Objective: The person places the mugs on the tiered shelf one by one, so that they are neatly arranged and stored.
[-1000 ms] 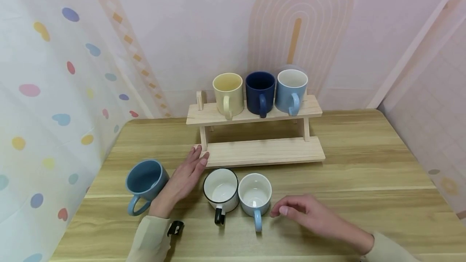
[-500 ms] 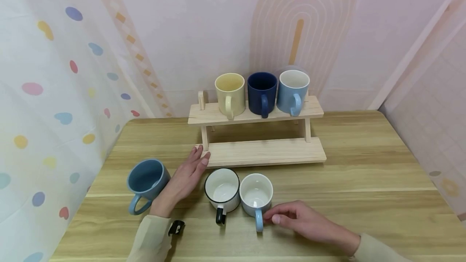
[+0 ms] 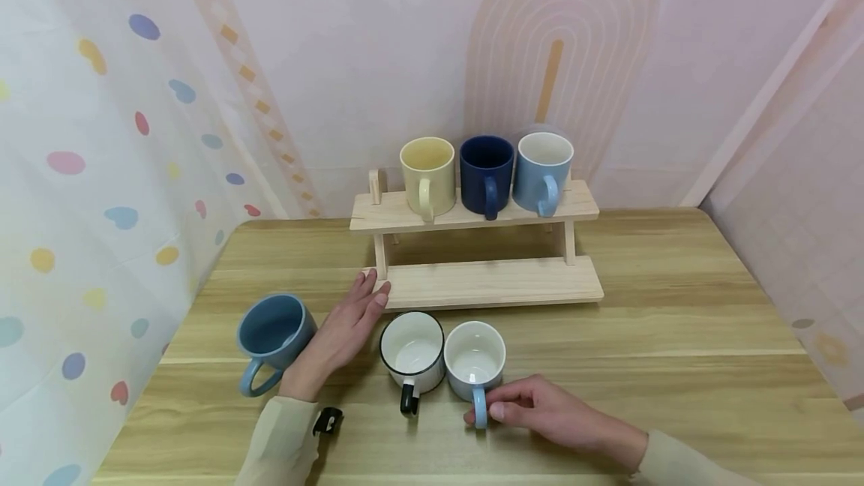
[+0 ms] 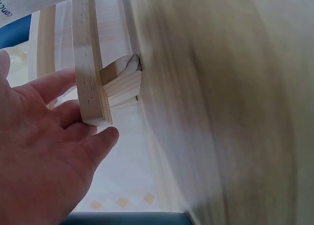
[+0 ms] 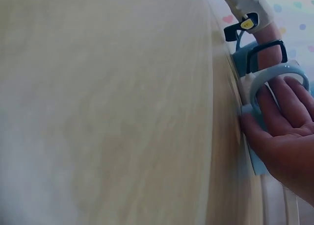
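My right hand (image 3: 543,409) is at the light blue mug (image 3: 475,358) with a white inside, which stands upright on the table. Its fingers pass through the mug's handle (image 5: 277,70), and the thumb lies on the near side. My left hand (image 3: 344,325) rests with extended fingers on the left end of the lower board of a two-tier wooden shelf (image 3: 493,281). In the left wrist view the thumb (image 4: 105,141) lies by the board's end. Left of the light blue mug stands a white enamel mug (image 3: 413,347) with a black rim and handle.
A grey-blue mug (image 3: 273,336) stands left of my left forearm. On the upper shelf board (image 3: 374,212) are a yellow mug (image 3: 428,175), a navy mug (image 3: 486,178) and a light blue mug (image 3: 542,171). A patterned curtain (image 3: 378,58) hangs behind the table.
My right hand has moved left from beside the light blue mug to its handle, and its fingers have gone through it. The left hand stays on the shelf.
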Demonstrator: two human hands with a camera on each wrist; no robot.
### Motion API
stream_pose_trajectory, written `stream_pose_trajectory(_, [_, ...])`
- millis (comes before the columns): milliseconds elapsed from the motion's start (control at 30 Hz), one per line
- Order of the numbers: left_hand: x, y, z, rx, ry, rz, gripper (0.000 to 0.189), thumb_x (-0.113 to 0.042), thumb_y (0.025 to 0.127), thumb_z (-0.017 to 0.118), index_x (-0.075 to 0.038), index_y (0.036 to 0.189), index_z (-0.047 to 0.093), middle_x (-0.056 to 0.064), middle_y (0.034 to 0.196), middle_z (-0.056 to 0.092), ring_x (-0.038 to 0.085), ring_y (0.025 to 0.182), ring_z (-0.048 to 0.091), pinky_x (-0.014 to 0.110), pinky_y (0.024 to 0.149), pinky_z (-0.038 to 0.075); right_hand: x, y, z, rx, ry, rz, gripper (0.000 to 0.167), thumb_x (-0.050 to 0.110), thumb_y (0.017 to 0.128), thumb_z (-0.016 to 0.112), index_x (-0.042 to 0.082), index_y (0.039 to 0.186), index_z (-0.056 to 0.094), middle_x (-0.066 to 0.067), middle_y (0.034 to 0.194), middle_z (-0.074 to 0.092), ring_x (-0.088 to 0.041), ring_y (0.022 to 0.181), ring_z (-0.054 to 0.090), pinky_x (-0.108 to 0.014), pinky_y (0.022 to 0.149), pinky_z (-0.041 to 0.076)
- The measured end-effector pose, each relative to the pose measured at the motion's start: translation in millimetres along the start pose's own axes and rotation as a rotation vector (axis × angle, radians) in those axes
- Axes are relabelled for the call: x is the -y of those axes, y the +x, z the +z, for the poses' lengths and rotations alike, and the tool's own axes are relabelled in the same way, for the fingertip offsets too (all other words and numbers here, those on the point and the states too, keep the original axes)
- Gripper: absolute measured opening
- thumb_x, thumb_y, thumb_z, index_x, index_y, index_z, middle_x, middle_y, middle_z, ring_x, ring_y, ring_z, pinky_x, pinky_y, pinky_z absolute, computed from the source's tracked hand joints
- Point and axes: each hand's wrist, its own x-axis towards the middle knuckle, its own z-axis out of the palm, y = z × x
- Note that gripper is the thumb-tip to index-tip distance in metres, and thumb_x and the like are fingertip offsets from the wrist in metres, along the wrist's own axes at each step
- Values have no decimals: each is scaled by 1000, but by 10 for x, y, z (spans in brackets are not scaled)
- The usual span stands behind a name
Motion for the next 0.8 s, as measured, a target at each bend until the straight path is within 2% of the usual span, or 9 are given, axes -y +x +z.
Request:
stream_pose_trajectory(233, [4,9,15,7,2,-4,61,-45,114,27,-5,155,45,17,169,20,38,157,11,62,122,19,-10,10,32,-2,48,21,31,11,111,48,-11,125,64,-24,122,72,-19,121,67,-25,108,45])
stream_pose_trajectory(500, [1,2,9,0,5,-7,61,-45,114,27,-5,156,45,18,169,21,39,157,11,62,122,19,67,-64,16,-153,-18,74,29,13,112,47,-12,110,62,-30,106,72,-25,112,71,-23,105,46])
stream_pose_trajectory(667, [5,3,12,-3,2,-8,61,-45,114,27,-4,155,45,18,169,21,41,157,11,63,122,19,131,-69,-16,-257,-20,103,33,17,112,46,-14,108,57,-22,96,75,-28,111,73,-23,103,48])
stream_pose_trajectory(800, [8,7,10,-3,-1,-7,61,-45,114,27,-4,155,45,18,169,21,41,157,11,63,121,19,145,-65,-61,-305,-5,79,36,16,112,47,-19,107,56,-18,92,77,-26,107,74,-26,100,51])
